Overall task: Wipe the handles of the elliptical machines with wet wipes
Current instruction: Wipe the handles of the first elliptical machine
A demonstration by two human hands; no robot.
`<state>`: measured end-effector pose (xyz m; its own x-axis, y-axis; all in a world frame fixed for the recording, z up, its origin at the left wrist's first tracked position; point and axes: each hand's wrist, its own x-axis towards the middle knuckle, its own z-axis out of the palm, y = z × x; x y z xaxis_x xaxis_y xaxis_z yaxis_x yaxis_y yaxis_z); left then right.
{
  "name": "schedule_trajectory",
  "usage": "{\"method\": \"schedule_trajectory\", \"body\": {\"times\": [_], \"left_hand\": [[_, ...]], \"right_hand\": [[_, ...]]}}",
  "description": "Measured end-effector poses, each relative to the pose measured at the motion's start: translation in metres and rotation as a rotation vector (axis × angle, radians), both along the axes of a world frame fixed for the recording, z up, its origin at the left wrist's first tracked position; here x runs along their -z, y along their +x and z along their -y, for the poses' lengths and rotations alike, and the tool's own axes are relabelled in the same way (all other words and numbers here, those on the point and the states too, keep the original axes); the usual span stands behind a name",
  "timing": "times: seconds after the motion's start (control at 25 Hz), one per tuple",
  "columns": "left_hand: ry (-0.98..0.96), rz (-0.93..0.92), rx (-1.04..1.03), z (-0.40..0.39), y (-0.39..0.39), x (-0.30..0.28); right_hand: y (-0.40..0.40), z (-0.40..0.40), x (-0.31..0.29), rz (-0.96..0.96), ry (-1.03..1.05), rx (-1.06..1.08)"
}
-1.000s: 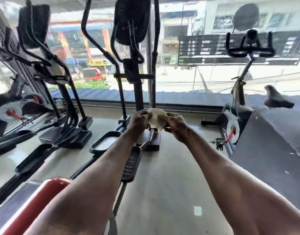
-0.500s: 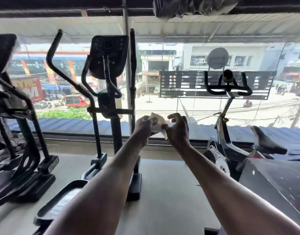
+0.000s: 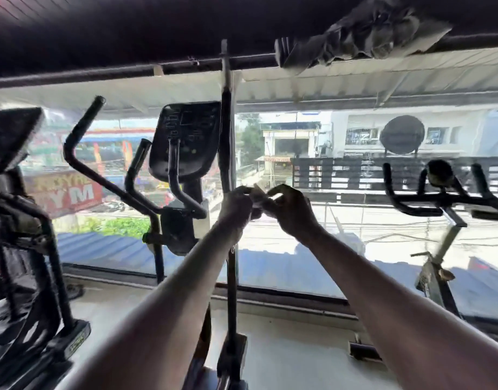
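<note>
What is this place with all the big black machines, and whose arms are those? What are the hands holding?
This is a gym, seen from a camera worn on a person's head, so you look out just as they do. The two long arms reaching forward are that person's own.

The left hand and the right hand are up in front of the window, and together they pinch a small pale wet wipe between them.

The tall black machine just left of the hands is an elliptical machine, which people stand on to exercise. It has a screen panel on top and long bent handles to hold. Another one stands at the far left. On the right is an exercise bike with curved handlebars.

Behind everything is a big window showing a sunny street and buildings.
</note>
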<state>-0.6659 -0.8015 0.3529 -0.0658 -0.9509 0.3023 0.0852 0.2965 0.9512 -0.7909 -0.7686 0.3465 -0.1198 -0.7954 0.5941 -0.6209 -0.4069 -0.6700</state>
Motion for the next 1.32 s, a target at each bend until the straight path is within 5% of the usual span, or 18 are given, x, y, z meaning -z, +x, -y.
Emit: {"method": "schedule_trajectory", "body": {"times": [0.24, 0.72, 1.16, 1.32], "left_hand": [[-0.179, 0.127, -0.249, 0.122, -0.033, -0.074], [-0.371, 0.187, -0.678, 0.321, 0.003, -0.170], [-0.243, 0.049, -0.634, 0.401, -0.013, -0.222], [-0.207, 0.027, -0.601, 0.400, -0.010, -0.218]], "right_hand": [[-0.041, 0.151, -0.072, 0.045, -0.152, -0.205], [-0.001, 0.395, -0.172, -0.031, -0.444, -0.223], [0.009, 0.503, -0.201, -0.208, -0.962, -0.439], [0.023, 0.535, -0.247, -0.147, -0.881, -0.326]]}}
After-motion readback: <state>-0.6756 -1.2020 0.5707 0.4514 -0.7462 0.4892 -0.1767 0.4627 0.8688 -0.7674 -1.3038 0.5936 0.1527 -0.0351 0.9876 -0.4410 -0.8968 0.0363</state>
